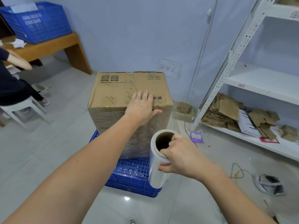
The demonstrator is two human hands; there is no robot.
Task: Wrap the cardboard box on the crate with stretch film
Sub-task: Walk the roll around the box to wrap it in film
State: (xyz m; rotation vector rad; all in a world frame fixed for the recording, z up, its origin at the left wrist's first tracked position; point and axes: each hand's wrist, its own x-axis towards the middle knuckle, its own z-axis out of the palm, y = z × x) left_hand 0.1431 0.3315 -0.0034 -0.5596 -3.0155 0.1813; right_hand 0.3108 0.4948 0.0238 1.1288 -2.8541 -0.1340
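On the pale tiled floor (pixel 48 151) of a storeroom, a cardboard box (pixel 129 89) stands on a blue crate (pixel 134 175), its near side already covered in stretch film. The left hand (pixel 142 107) lies flat on the box top at its near edge, fingers straight. The right hand (pixel 179 156) has its grip on a film roll (pixel 157 168) just beside the box, fingers hooked into the core. White shelving (pixel 258 78) holding flattened cardboard (pixel 226 113) stands to the right.
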